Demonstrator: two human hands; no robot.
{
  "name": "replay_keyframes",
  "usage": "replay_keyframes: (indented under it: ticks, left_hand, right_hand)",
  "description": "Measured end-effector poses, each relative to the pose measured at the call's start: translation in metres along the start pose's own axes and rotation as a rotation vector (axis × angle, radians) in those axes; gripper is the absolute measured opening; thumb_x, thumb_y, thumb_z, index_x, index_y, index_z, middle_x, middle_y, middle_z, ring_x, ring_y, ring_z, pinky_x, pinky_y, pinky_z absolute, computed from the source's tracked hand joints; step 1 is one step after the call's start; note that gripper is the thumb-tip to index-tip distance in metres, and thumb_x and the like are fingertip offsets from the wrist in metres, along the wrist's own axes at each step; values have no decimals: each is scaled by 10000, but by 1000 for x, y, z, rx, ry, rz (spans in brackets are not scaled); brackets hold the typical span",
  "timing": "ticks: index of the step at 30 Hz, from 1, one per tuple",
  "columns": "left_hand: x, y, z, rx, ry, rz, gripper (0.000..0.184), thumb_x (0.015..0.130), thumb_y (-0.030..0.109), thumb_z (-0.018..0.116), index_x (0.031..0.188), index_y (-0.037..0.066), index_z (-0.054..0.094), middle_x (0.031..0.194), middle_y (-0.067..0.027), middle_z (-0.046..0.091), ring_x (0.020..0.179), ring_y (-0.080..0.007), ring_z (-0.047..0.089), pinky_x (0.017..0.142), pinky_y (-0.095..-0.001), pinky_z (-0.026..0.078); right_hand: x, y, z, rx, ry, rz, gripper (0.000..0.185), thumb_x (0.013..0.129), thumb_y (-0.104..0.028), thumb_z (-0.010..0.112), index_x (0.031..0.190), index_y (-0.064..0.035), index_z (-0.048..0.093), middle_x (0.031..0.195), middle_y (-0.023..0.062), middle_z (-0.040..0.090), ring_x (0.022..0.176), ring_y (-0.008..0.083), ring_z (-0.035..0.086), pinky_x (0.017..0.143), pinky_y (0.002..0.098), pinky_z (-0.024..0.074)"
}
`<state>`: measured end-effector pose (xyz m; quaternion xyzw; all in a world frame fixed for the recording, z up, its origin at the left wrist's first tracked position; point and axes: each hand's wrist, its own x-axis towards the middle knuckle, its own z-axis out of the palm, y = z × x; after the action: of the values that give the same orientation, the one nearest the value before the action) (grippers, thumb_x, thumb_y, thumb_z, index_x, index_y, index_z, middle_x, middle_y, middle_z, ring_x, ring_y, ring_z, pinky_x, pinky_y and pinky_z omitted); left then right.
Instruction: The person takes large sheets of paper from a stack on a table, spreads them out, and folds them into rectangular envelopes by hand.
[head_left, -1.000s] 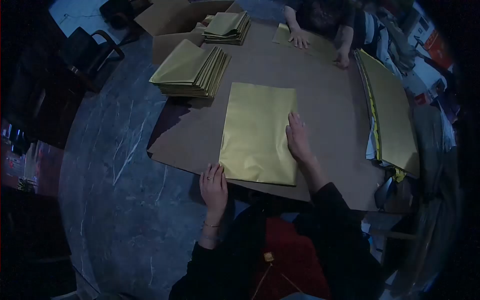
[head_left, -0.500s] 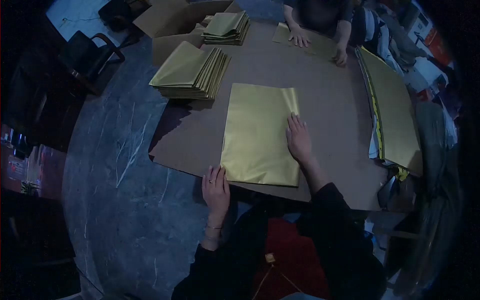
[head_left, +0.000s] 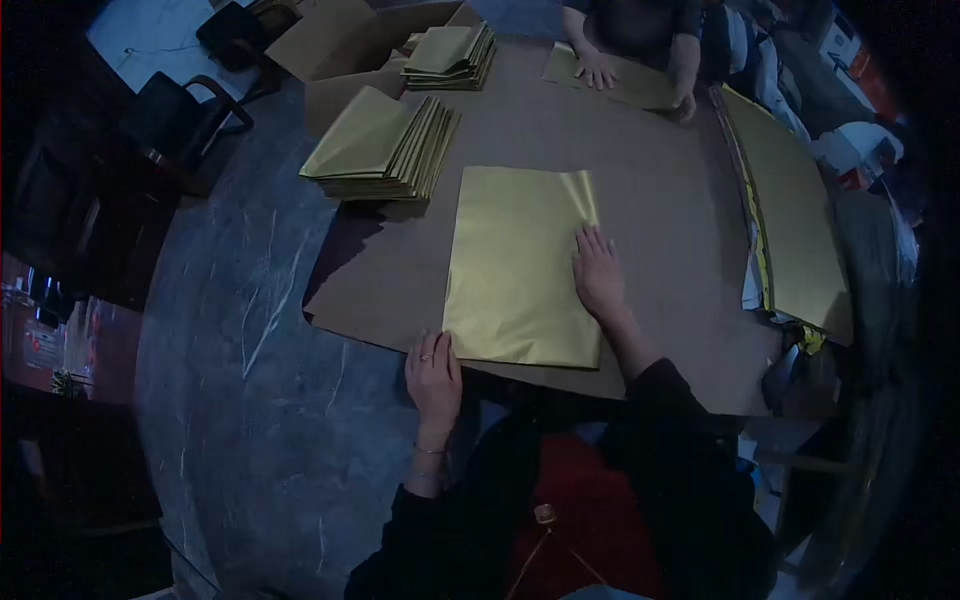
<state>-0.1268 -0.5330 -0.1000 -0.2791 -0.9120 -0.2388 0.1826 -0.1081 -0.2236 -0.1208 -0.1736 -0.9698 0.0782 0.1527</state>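
Note:
A gold paper sheet (head_left: 515,270), perhaps folded, lies in front of me on a brown cardboard surface (head_left: 670,270). Its top right corner lifts a little, and creases run along its near edge. My right hand (head_left: 599,272) rests flat on the sheet's right edge, fingers stretched forward. At the near left corner is my left hand (head_left: 433,372), its fingers extended with the tips at the paper's edge; whether the thumb is under it I cannot tell.
Two stacks of folded gold paper, a nearer one (head_left: 370,150) and a farther one (head_left: 447,57), stand at the left beside an open cardboard box (head_left: 340,45). Large gold sheets (head_left: 790,220) lie at the right. Across the table, another person's hands (head_left: 597,70) press a gold sheet.
My hands and the gold sheet stay almost in place. The view has shifted slightly. The other person's hands have barely moved.

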Motion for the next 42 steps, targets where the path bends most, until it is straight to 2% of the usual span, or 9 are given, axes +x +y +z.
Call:
replay_keyframes:
  ticks: [4,9,13,19,22,28,35,39,42]
  left_hand:
    - [1,8,1,23,12,32,216,826,68,587,1037,27,606,1092,-102,576,1109,-307,524,959,-446,391]
    - [16,44,18,-264,-28,171,237,796,35,613,1033,33,615,1157,-100,575,1162,-317,499,970,-470,382]
    - [27,93,39,-406,-165,270,328,838,151,584,1124,-5,544,1197,-157,538,1193,-350,452,991,-466,357]
    - [18,110,69,-226,-368,311,633,804,371,618,1287,12,422,1372,-165,371,1281,-308,346,1041,-488,269]
    - [21,112,66,-252,-421,274,623,814,379,622,1285,19,431,1385,-175,355,1285,-347,336,1024,-507,284]
    - [23,113,59,-264,-454,254,689,760,413,673,1272,16,439,1381,-170,355,1299,-335,317,1023,-508,277]
    - [24,112,58,-285,-466,237,740,732,441,670,1286,19,421,1382,-165,365,1292,-323,335,1047,-479,261]
    - [22,112,61,-261,-447,251,742,731,462,666,1274,15,429,1390,-158,353,1296,-324,328,1046,-485,261]
    - [23,112,58,-252,-442,271,742,755,480,646,1287,16,418,1403,-161,335,1300,-334,319,1042,-497,266]
  right_hand:
    - [1,-3,-2,4,-15,35,452,961,-235,317,1358,-20,340,1428,136,323,1348,265,257,1101,447,194]
    - [0,-4,-5,6,6,5,445,955,-225,340,1342,-7,362,1421,142,334,1337,275,274,1096,450,205]
    - [1,-2,-5,23,-14,21,441,950,-237,354,1330,-14,379,1423,139,333,1339,269,271,1099,453,196]
    - [1,2,2,67,46,-21,448,927,-204,396,1314,22,380,1400,179,347,1308,317,312,1078,461,236]
    - [1,4,3,34,58,-15,445,924,-240,420,1305,-10,409,1392,149,376,1303,278,329,1084,436,235]
    - [20,24,-5,91,-55,-75,460,945,-286,369,1359,-86,358,1427,101,335,1307,250,327,1095,452,203]
    - [70,55,-17,143,-246,-172,503,970,-342,270,1412,-100,271,1478,78,239,1363,210,215,1131,419,125]
    - [99,69,-18,146,-260,-196,511,980,-349,236,1431,-107,221,1490,76,210,1366,231,210,1131,419,116]
    - [116,84,5,89,-227,-200,535,976,-362,238,1430,-81,212,1510,61,153,1395,201,120,1130,438,70]
